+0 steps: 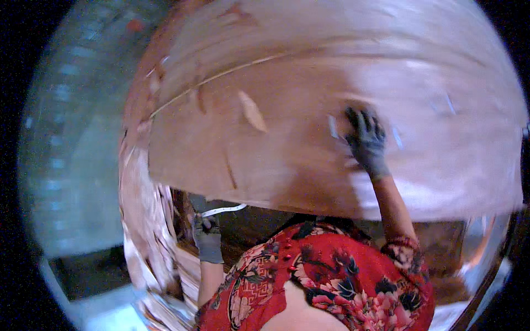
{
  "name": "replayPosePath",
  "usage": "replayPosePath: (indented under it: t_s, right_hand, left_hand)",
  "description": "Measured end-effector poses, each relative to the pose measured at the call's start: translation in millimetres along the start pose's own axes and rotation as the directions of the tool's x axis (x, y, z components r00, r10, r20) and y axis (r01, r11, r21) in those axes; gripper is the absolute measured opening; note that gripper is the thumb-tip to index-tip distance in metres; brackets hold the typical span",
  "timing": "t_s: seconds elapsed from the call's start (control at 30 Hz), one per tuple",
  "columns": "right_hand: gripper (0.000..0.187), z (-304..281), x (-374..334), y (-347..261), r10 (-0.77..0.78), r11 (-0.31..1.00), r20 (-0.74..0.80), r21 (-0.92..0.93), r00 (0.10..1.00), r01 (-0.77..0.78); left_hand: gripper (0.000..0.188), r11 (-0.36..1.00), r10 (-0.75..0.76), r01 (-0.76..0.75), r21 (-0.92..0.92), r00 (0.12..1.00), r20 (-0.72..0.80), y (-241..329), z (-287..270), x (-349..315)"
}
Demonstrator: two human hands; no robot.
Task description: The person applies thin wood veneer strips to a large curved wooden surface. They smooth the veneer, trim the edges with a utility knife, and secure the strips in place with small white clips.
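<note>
A wide, thin sheet of pinkish-brown wood veneer (298, 149) lies before me. My right hand (367, 138), in a grey glove with dark fingers, rests on it with the fingers spread. Close by that hand are a short white strip (333, 126) and another pale strip (397, 137) on the veneer. My left hand (207, 237), gloved alike, is low at the sheet's near left edge. Its fingers are curled, partly hidden, at the end of a white dotted tape (223, 210) that curves out to the right.
Ragged veneer layers (149, 231) form the stack's left side. An oblong light patch (253, 112) and dark streaks mark the sheet, and a long split or seam (221, 75) crosses its far left. A greenish floor (83, 165) stretches along the left. Motion blurs the picture.
</note>
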State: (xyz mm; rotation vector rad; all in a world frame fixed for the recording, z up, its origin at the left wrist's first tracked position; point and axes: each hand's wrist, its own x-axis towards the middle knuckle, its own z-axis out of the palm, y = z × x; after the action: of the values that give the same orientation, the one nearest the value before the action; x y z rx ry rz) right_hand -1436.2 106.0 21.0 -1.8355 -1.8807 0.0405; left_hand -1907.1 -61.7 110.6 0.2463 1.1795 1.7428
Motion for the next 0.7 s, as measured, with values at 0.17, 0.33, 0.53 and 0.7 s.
replayPosePath:
  t_s: [0.17,0.33,0.53,0.7]
  right_hand:
    - [0.042,22,-15,18,-0.087,0.972,-0.077,-0.224,0.993,0.068]
    - [0.044,35,33,16,-0.059,0.987,-0.116,0.143,0.991,0.075]
    - [0.021,55,24,-56,0.416,0.435,0.33,0.746,0.847,-0.505]
    - [0.033,92,79,-183,0.347,0.66,0.201,0.642,0.916,-0.391]
  left_hand:
    - [0.015,0.989,0.076,-0.033,0.146,0.951,-0.299,-3,-25,-30]
    - [0.015,0.99,0.114,-0.068,0.123,0.9,-0.42,-4,-73,-17]
    - [0.02,0.981,0.196,-0.176,0.086,0.854,-0.482,10,-191,-33]
    - [0.022,0.959,0.278,-0.267,0.097,0.82,-0.501,43,-303,-5]
